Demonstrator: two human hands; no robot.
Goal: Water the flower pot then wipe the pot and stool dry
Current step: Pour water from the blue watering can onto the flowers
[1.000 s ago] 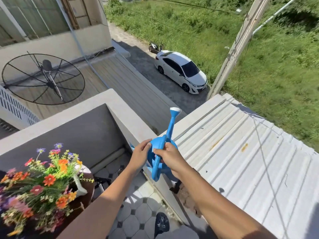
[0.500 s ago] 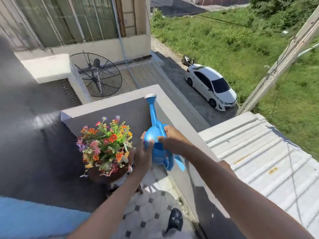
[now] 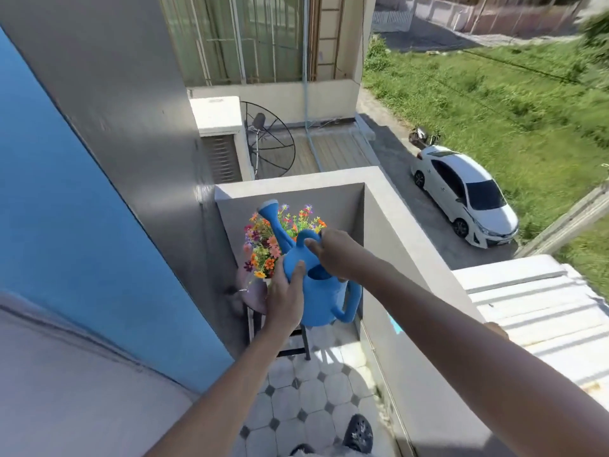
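Left hand and right hand hold watering can before flowers.

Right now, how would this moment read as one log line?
step: watering | both hands: left hand, right hand on blue watering can | spout over flowers | water: none seen

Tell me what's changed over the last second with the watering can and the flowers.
The blue watering can has swung left from over the parapet wall to in front of the flowers, its spout now pointing up over them. The view turned left with it, so the stool now sits centre frame. Unchanged: the left hand steadies the can's body and the right hand holds the top handle. No water visibly pours.
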